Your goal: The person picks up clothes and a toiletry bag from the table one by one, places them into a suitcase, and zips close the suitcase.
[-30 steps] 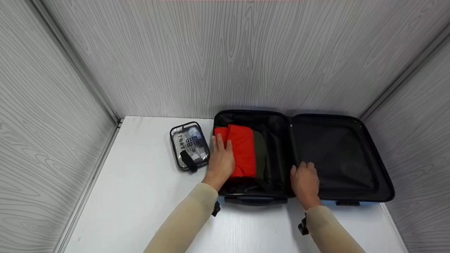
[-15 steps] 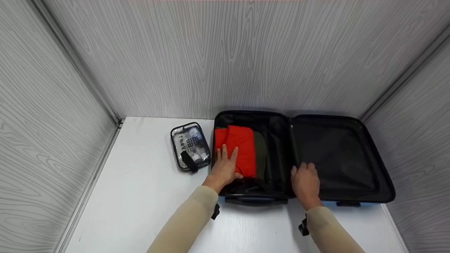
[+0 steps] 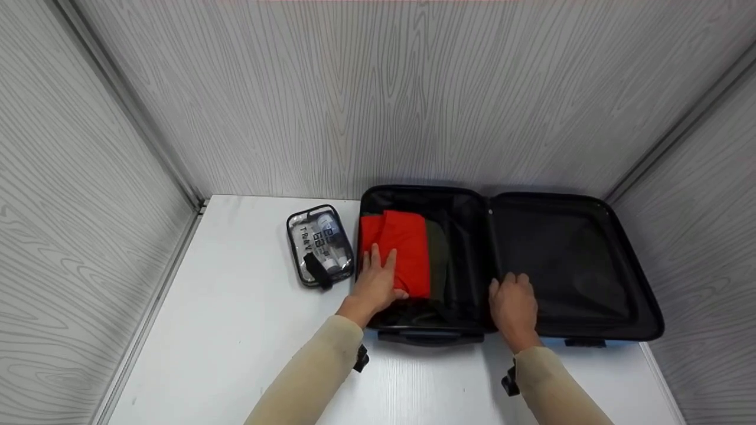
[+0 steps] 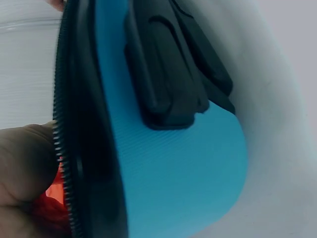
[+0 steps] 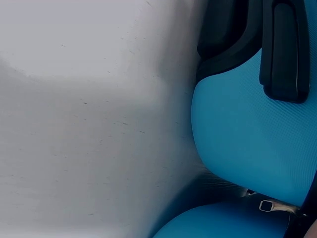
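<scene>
A suitcase [image 3: 466, 248] lies opened flat, black inside with a blue shell [image 4: 168, 183]. In its left half is a folded red garment [image 3: 407, 242] over a dark green one [image 3: 437, 254]. My left hand [image 3: 378, 283] rests on the near left part of the red garment, fingers spread. In the left wrist view the thumb shows just behind the zippered rim [image 4: 62, 148]. My right hand [image 3: 514, 304] grips the rim at the near end of the seam between the halves, its fingers curled and their tips hidden. A zipper pull [image 5: 277, 206] shows near there in the right wrist view.
Left of the suitcase lies a clear travel pouch [image 3: 319, 245] with black edging and small bottles inside. The carry handle [image 3: 431, 337] faces the front of the white table [image 3: 236, 330]. Grey wood-grain panels [image 3: 390, 100] stand at the back and both sides.
My left hand has slid from the left edge of the red garment toward me and a little right, the thumb now on its near edge. The right hand keeps its place.
</scene>
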Action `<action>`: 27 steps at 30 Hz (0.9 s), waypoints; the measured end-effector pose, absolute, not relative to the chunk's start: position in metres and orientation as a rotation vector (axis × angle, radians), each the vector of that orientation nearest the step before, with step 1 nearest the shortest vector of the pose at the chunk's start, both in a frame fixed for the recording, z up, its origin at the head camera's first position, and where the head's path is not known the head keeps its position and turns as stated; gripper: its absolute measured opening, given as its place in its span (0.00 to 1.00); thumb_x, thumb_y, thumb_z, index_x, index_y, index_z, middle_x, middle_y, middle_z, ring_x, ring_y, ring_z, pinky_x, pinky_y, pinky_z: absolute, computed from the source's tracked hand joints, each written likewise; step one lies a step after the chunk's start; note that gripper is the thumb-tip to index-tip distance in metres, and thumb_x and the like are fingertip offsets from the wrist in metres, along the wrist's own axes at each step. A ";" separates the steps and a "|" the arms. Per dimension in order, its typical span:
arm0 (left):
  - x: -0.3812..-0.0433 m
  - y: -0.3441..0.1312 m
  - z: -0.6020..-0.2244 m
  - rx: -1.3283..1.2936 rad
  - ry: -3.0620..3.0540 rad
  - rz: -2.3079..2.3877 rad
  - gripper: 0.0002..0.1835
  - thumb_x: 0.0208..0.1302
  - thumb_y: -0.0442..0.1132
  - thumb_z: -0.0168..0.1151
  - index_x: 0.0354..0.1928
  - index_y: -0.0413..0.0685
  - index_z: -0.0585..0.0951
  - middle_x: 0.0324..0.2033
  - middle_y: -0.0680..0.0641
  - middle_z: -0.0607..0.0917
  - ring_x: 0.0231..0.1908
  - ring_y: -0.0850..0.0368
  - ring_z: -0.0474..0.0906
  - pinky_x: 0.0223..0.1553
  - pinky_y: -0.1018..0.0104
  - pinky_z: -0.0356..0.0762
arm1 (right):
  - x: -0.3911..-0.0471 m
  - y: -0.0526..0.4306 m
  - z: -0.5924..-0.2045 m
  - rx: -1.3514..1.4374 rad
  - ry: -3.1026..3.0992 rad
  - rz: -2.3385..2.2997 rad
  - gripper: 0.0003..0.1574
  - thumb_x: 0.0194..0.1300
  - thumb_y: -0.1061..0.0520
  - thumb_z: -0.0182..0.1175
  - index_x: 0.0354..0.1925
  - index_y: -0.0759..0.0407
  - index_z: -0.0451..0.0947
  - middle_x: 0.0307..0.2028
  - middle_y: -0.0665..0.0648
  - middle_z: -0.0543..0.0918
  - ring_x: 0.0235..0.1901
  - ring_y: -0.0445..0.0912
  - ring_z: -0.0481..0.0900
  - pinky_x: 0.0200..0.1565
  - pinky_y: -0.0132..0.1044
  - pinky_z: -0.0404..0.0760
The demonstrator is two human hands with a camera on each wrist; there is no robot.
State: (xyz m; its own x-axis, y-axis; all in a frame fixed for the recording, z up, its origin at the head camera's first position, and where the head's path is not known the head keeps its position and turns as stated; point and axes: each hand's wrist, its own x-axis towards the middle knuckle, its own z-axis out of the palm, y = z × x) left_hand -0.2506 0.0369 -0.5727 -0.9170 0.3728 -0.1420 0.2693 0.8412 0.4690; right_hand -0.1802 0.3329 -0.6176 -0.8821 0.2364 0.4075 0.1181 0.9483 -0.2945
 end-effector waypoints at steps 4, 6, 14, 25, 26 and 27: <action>-0.248 0.031 -0.567 0.511 2.815 0.701 0.51 0.67 0.53 0.74 0.82 0.40 0.58 0.81 0.27 0.49 0.79 0.26 0.51 0.75 0.42 0.64 | -0.181 0.334 -0.619 -0.251 -2.639 0.367 0.20 0.77 0.56 0.60 0.33 0.73 0.74 0.32 0.72 0.75 0.30 0.67 0.79 0.32 0.61 0.84; -0.246 0.028 -0.563 0.510 2.824 0.719 0.48 0.69 0.52 0.72 0.82 0.39 0.60 0.81 0.27 0.52 0.79 0.28 0.55 0.75 0.43 0.65 | -0.181 0.334 -0.619 -0.243 -2.628 0.364 0.20 0.77 0.57 0.61 0.33 0.73 0.74 0.32 0.72 0.75 0.30 0.67 0.79 0.32 0.61 0.84; -0.247 0.016 -0.554 0.512 2.935 0.846 0.32 0.74 0.44 0.67 0.74 0.37 0.72 0.73 0.32 0.72 0.72 0.36 0.71 0.74 0.47 0.69 | -0.181 0.334 -0.620 -0.225 -2.610 0.366 0.20 0.76 0.57 0.62 0.32 0.73 0.75 0.31 0.72 0.75 0.29 0.67 0.79 0.31 0.61 0.84; -0.252 -0.008 -0.554 0.431 3.098 1.116 0.16 0.71 0.37 0.68 0.57 0.40 0.84 0.53 0.37 0.86 0.56 0.39 0.83 0.60 0.47 0.80 | -0.181 0.334 -0.622 -0.163 -2.549 0.325 0.20 0.74 0.59 0.65 0.29 0.72 0.74 0.28 0.70 0.74 0.26 0.65 0.76 0.27 0.59 0.83; -0.252 -0.011 -0.554 0.413 3.105 1.134 0.15 0.71 0.37 0.68 0.56 0.40 0.85 0.51 0.37 0.87 0.54 0.39 0.84 0.58 0.47 0.81 | -0.181 0.333 -0.622 -0.162 -2.546 0.325 0.20 0.73 0.59 0.65 0.29 0.72 0.74 0.28 0.70 0.74 0.26 0.65 0.76 0.27 0.59 0.83; -0.253 -0.014 -0.554 0.397 3.114 1.152 0.13 0.70 0.37 0.68 0.53 0.40 0.85 0.49 0.38 0.87 0.52 0.39 0.84 0.56 0.46 0.81 | -0.181 0.333 -0.622 -0.160 -2.542 0.323 0.20 0.73 0.59 0.66 0.29 0.72 0.74 0.28 0.70 0.74 0.26 0.65 0.76 0.27 0.59 0.83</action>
